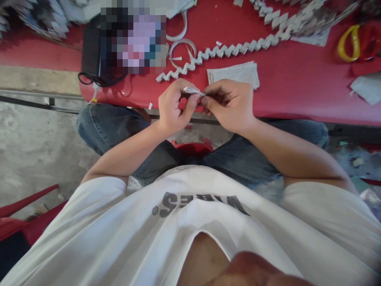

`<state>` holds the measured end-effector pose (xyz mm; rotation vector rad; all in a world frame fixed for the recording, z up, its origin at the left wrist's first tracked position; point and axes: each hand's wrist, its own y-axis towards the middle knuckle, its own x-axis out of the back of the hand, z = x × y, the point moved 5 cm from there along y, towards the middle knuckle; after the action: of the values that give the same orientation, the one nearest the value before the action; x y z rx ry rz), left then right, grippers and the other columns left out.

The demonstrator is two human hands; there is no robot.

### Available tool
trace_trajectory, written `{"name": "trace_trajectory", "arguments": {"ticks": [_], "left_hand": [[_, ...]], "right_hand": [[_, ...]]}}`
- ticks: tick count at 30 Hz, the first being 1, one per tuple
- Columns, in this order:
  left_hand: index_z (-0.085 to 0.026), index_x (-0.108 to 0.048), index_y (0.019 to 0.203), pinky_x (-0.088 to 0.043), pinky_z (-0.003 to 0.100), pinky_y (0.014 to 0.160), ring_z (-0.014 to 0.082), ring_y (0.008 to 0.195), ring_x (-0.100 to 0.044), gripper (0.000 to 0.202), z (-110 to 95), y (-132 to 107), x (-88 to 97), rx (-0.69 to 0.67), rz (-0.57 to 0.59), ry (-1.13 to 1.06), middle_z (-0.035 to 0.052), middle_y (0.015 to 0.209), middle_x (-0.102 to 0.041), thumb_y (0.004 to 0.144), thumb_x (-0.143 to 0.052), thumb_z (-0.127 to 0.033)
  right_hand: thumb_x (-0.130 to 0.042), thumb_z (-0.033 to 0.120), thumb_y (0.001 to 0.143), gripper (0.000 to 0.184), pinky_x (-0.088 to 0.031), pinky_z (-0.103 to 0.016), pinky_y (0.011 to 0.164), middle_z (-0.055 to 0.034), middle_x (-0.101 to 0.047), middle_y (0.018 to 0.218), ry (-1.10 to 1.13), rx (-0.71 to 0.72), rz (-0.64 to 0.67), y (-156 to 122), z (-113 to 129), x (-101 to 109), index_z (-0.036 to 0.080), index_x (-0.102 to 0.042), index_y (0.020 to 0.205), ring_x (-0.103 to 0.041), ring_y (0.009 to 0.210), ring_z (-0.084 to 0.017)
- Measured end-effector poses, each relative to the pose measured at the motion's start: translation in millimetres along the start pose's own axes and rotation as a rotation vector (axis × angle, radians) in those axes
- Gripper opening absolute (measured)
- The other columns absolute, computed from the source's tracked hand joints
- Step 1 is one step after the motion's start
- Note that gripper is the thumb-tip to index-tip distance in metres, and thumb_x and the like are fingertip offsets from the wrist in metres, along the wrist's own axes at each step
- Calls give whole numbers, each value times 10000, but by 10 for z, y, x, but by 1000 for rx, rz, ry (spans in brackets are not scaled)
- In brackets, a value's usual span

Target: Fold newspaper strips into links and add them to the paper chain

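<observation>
Between my two hands is a small folded strip of printed paper [192,91], held just over the near edge of the red table. My left hand [174,105] pinches it between thumb and forefinger. From the other side, my right hand [230,103] grips its right end, and the fingers hide that part. Just beyond lies a zigzag chain of folded paper [232,50], stretching from near my left hand to the upper right. A stack of printed paper strips [233,74] lies behind my right hand and is partly covered by it.
Two rolls of tape [182,41] lie behind the chain's left end. A black box with a cable [91,51] stands at the left, beside a blurred-out patch. Yellow-handled scissors [349,43] and loose paper [367,88] are at the right. The red table [297,87] ends just above my knees.
</observation>
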<state>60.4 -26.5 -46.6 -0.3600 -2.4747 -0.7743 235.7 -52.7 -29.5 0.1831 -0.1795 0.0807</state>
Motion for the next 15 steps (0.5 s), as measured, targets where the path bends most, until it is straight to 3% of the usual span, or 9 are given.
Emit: {"name": "trace_trajectory", "arguments": {"ticks": [3,8,13,15], "left_hand": [[-320,-602,1257,-701,473,971,226,1155,-822,419,30,-24,-44,-34,27,30,75,1134,-749,1201,-304,-609],[-314,-562,1259,-714,431,877,190,987,-827,409,2,-58,-47,-4,-128,8,52,1033,-731,1201,-295,-618],[-321,-560,1325,-699,395,767,176,885,-822,488,-33,-54,-146,72,-52,-92,23,975,-672,1198,-230,-658],[-328,-567,1283,-690,384,752,165,845,-805,479,-14,-54,-142,127,-84,-99,1,908,-636,1189,-266,-688]], "right_hand": [[-748,674,1073,426,-666,-365,640,-20,-762,821,-26,7,4,-20,-16,-4,254,-753,998,-725,657,-191],[-730,598,1095,351,-687,-422,785,-35,-792,838,-184,48,34,-18,7,35,276,-702,957,-777,766,-239],[-711,612,1096,368,-671,-472,839,-27,-773,788,-281,107,52,8,37,70,285,-651,936,-760,750,-264],[-712,649,1088,393,-668,-476,838,-20,-762,784,-279,82,75,24,6,74,289,-654,941,-751,755,-266]]}}
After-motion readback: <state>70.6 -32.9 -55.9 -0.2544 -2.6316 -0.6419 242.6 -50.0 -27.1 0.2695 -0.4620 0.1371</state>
